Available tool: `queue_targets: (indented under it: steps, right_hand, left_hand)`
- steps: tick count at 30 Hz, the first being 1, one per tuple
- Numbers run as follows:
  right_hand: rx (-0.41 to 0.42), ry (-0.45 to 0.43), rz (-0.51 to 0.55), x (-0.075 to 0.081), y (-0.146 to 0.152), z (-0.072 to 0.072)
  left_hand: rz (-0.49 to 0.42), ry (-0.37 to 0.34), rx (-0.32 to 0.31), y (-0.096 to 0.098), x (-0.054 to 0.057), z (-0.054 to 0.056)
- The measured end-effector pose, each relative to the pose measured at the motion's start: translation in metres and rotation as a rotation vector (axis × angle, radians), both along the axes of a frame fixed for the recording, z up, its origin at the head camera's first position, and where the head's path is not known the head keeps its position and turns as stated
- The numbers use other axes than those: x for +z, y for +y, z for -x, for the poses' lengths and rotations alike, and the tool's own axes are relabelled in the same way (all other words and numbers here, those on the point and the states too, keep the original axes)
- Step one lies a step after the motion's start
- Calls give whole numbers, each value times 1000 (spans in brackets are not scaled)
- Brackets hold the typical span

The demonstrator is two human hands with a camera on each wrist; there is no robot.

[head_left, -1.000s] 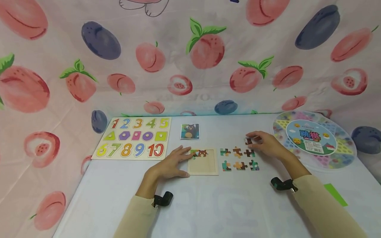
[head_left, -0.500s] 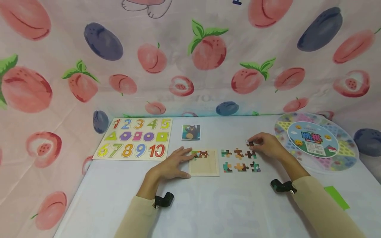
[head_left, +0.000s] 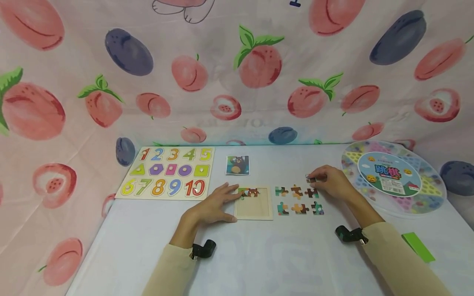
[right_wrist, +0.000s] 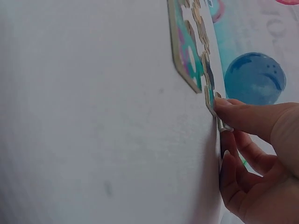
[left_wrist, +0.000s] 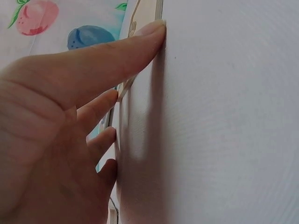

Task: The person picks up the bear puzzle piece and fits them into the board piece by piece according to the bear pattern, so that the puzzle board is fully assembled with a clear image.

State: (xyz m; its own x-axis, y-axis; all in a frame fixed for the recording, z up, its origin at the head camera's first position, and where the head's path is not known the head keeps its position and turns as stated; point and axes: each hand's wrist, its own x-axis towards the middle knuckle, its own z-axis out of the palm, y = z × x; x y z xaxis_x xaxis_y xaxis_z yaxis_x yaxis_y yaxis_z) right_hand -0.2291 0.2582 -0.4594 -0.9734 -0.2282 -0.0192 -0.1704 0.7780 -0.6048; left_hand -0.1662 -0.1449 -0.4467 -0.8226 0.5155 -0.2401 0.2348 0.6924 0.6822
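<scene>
My left hand [head_left: 212, 205] lies at the left side of a small square wooden puzzle tray [head_left: 255, 209]. Its thumb touches the tray's lower left corner and its index finger reaches over the upper left edge, both fairly straight. Pieces showing part of a brown bear [head_left: 253, 192] sit along the tray's top. To the right, my right hand [head_left: 333, 181] pinches a dark jigsaw piece [head_left: 310, 178] between thumb and fingers, low at the table; fingers partly hide it. Several loose jigsaw pieces [head_left: 300, 209] lie in two rows between tray and right hand.
A bear picture card [head_left: 238, 165] lies behind the tray. A number and shape board [head_left: 164, 172] is at the back left. A round Chinese checkers set [head_left: 392, 176] stands right of my right hand, with a green strip [head_left: 418, 246] by the right sleeve.
The right hand's fingers have settled more closely over the jigsaw piece, covering more of it. My left hand keeps its place on the tray. The head view has shifted slightly.
</scene>
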Motion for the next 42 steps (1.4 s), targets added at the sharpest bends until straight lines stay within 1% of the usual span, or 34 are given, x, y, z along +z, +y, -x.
queue_targets:
  steps: [6, 10, 17, 19, 23, 31, 33, 36, 40, 42]
  right_hand:
    - [-4, -2, 1, 0, 0, -2]
    - [-8, -6, 18, 0, 1, -1]
    - [-43, -40, 30, 3, 1, -1]
    - [-54, -41, 46, 5, 0, -2]
    - [-58, -15, 104, 12, -4, -2]
    - [-1, 61, 199, 24, -27, -2]
    - [9, 58, 216, 25, -34, -4]
    - [19, 29, 234, 25, -44, -9]
    - [55, 1, 248, 22, -56, -12]
    - [78, 6, 255, 19, -63, -12]
  left_hand:
    - [-8, -10, 2, 0, -1, 0]
    - [-10, -10, 2, -1, -1, 0]
    - [-3, 1, -4, 0, -1, 0]
    - [-4, -1, -4, 0, -1, 0]
    - [-3, -3, -7, 0, -1, 0]
    - [17, 5, -7, -1, -2, 0]
    - [14, 6, -12, -1, -2, 1]
    - [10, 4, -16, 0, -3, 1]
    - [20, 8, -11, 0, -4, 2]
    - [28, 14, -4, 0, -3, 2]
